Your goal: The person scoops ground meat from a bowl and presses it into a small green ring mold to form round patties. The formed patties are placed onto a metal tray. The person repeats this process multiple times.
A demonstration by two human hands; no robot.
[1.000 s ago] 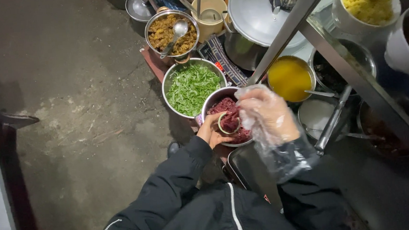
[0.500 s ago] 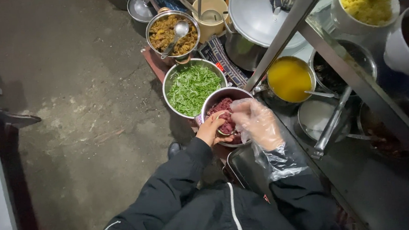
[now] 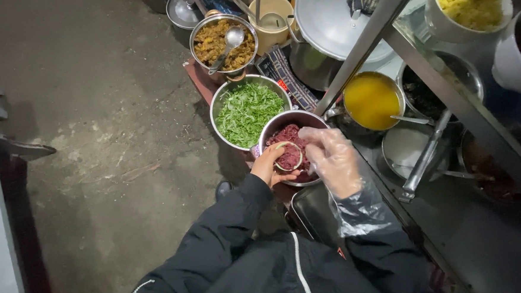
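Observation:
A steel bowl (image 3: 274, 124) full of dark red minced meat sits in front of me. My left hand (image 3: 270, 167) holds a small round ring mould (image 3: 289, 156) filled with the meat, just above the bowl. My right hand (image 3: 332, 157), in a clear plastic glove, rests next to the mould over the bowl's right side, fingers bent toward it. What its fingertips touch is hidden.
Behind stands a steel bowl of chopped greens (image 3: 247, 110) and a pot of brown filling with a spoon (image 3: 224, 42). To the right: a pot of yellow liquid (image 3: 372, 99), a large metal lid (image 3: 327, 18), a bowl of yellow grains (image 3: 470, 2), and a metal cart frame (image 3: 379, 21).
My gloved right hand has come down from above the bowl to the mould held by my left hand.

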